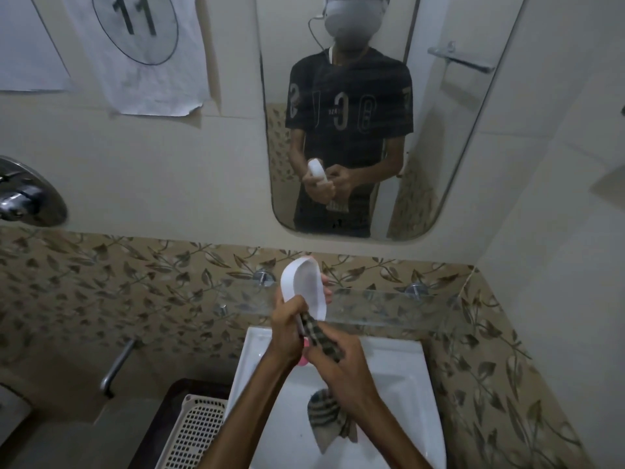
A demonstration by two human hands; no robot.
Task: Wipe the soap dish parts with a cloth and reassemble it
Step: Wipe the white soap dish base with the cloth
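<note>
Soap dish [306,282] gripped in left hand [287,328], checked cloth [321,336] clenched in right hand [341,363]

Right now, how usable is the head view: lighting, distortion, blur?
Head view: dim and greyish; wide-angle bends the mirror edges and glass shelf; white soap dish and checked cloth read clearly between both hands; edges softer.

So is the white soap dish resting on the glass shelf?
No, the white soap dish is held up by the left hand, above the glass shelf.
</note>
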